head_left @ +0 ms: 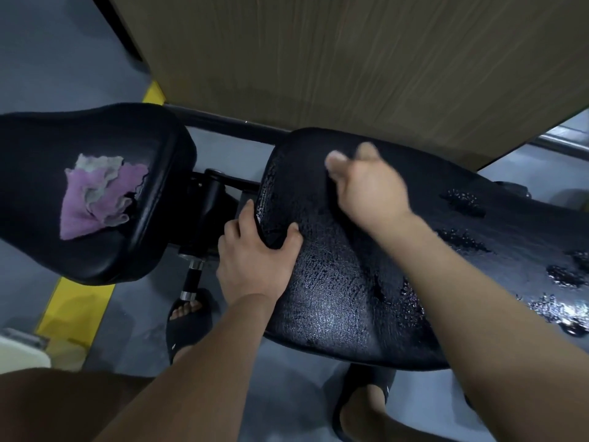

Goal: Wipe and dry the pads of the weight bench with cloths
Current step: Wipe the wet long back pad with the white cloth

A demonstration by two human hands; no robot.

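The long black back pad [334, 298] of the weight bench runs to the right, with a wet sheen and patches of water drops. My left hand [255, 253] grips its near-left edge, thumb on top and fingers round the rim. My right hand [366, 183] is over the pad's upper end, blurred, with its fingers curled; whether it holds anything does not show. On the left, the black seat pad [41, 148] carries a crumpled purple and grey cloth [98, 199].
A wooden panel [350, 59] stands close behind the bench. Black frame parts and a chrome adjuster pin [192, 275] sit between the pads. My feet in black slides [188, 320] stand on the grey floor beside a yellow line [73, 307].
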